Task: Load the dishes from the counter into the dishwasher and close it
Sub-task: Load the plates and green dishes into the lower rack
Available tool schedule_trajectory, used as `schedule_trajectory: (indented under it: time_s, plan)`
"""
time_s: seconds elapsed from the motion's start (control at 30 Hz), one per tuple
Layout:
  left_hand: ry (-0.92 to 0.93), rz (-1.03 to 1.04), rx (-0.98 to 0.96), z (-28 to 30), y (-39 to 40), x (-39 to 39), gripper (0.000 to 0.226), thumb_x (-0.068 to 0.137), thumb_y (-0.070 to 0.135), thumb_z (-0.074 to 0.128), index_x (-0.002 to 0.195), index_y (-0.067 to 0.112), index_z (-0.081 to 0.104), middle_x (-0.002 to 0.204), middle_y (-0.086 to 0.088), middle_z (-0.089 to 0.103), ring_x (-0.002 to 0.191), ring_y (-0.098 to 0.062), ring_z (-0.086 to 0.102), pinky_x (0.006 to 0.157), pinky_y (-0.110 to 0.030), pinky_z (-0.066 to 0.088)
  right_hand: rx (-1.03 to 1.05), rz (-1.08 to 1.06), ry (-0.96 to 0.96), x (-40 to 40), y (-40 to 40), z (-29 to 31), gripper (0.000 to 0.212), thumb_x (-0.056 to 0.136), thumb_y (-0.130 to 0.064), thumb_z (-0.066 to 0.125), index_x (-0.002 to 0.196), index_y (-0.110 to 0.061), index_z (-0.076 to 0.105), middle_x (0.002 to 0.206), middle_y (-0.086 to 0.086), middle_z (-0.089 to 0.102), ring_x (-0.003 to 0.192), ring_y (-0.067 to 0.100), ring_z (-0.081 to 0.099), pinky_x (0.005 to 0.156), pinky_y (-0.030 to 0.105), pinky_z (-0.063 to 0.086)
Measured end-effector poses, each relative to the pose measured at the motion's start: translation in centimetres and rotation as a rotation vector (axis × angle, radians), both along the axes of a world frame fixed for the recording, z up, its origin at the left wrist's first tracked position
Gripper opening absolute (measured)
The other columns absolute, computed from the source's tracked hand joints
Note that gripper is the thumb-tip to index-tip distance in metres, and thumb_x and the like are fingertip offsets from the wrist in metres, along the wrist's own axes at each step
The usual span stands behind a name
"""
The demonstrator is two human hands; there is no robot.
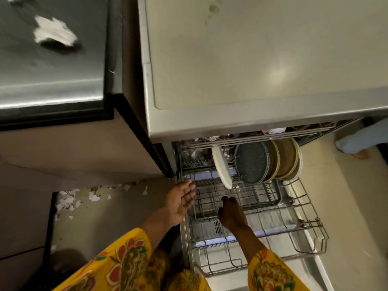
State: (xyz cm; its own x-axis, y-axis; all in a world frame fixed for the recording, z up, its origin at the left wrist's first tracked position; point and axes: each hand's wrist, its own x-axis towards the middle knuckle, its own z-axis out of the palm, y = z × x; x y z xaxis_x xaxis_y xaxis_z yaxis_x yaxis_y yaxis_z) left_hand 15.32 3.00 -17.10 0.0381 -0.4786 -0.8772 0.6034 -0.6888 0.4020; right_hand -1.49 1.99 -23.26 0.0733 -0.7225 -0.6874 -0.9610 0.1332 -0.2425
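My yellow red-flowered sleeves [117, 267], white plate [222, 168] at twelve o'clock, speckled grey pan [252, 162], tan plates [285, 158].

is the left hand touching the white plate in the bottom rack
Apart. The head view shows the left hand open at the left edge of the lower rack, with bare rack wires between its fingertips and the white plate standing on edge further back.

Left hand [180, 201] open, palm up, fingers straight; right hand [231, 214] extended forward, palm down, fingers slightly bent.
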Motion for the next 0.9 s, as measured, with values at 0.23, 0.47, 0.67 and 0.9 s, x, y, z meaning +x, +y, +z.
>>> schedule_trajectory:
  time_s: [0.23,0.47,0.67,0.9]
  plan:
    - [-0.144,-0.027,-0.014,7.3,3.2,1.5,0.027,0.099,0.022,0.043,0.120,0.015,0.059,0.137,-0.002,0.053,0.132,-0.018,0.042,0.098,-0.029,0.033,-0.074,0.051,-0.080,1.9,3.1,8.0,0.040,0.096,-0.025,0.043,0.133,-0.011,0.046,0.130,0.014,0.052,0.119,0.030,0.051,0.098,0.035,0.045]
    - [-0.218,0.129,-0.091,14.2,7.1,6.2,0.022,0.098,0.019,0.046,0.113,0.010,0.060,0.105,-0.001,0.060,0.098,-0.016,0.053,0.082,-0.028,0.038,-0.205,-0.008,-0.341,8.8,5.2,15.9,0.042,0.096,-0.032,0.047,0.133,-0.013,0.044,0.121,0.016,0.061,0.110,0.032,0.058,0.087,0.034,0.046]
    - [-0.320,0.309,-0.165,18.0,9.7,13.4,0.014,0.095,0.022,0.050,0.085,0.019,0.060,0.088,-0.001,0.058,0.077,-0.013,0.047,0.065,-0.027,0.034,-0.242,0.080,-0.524,17.1,6.3,20.9,0.041,0.095,-0.034,0.051,0.129,-0.013,0.048,0.113,0.010,0.065,0.106,0.026,0.060,0.088,0.033,0.047]
    - [-0.359,0.492,-0.270,21.8,12.0,23.5,0.018,0.097,0.023,0.048,0.082,0.019,0.058,0.079,0.002,0.054,0.069,-0.011,0.043,0.063,-0.026,0.033,-0.274,0.258,-0.654,28.7,6.7,26.7,0.041,0.094,-0.034,0.052,0.130,-0.016,0.049,0.119,0.005,0.062,0.108,0.018,0.058,0.094,0.030,0.045]
